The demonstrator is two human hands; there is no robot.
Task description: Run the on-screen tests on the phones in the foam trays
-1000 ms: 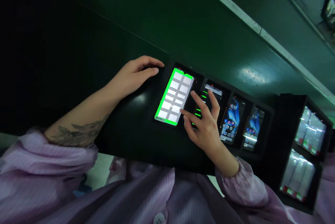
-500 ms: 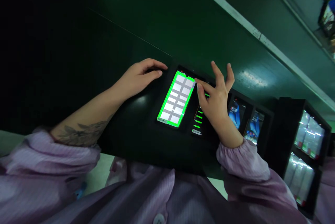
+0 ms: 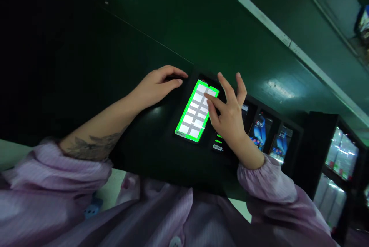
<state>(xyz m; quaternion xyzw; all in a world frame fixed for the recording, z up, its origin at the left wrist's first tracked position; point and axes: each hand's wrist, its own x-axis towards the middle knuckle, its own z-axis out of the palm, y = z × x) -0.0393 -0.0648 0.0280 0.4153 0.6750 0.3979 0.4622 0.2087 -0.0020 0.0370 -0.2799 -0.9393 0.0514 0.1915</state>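
A smartphone (image 3: 191, 113) lies face up in a black tray, its lit screen showing white and grey blocks inside a green border. Over the upper part of that screen is my right hand (image 3: 230, 118); its index fingertip is at the glass, the thumb is close by, and the other fingers are spread. Whether the fingertip touches or hovers I cannot tell. My left hand (image 3: 157, 86) rests at the phone's left, fingers loosely stretched toward the tray edge, holding nothing. A second phone (image 3: 218, 141) with green bars on its screen is mostly hidden under my right hand.
Right of my hand are more phones: one with a blue wallpaper (image 3: 260, 128) and another like it (image 3: 280, 144). Further right stands a black rack (image 3: 314, 133) with upright, shiny clear-looking panels. A pale strip (image 3: 259, 12) crosses the dark green surface behind.
My right hand has moved left, from the phone's right edge onto its screen, uncovering more of the phones at right. My left hand stays in place. The view has shifted slightly.
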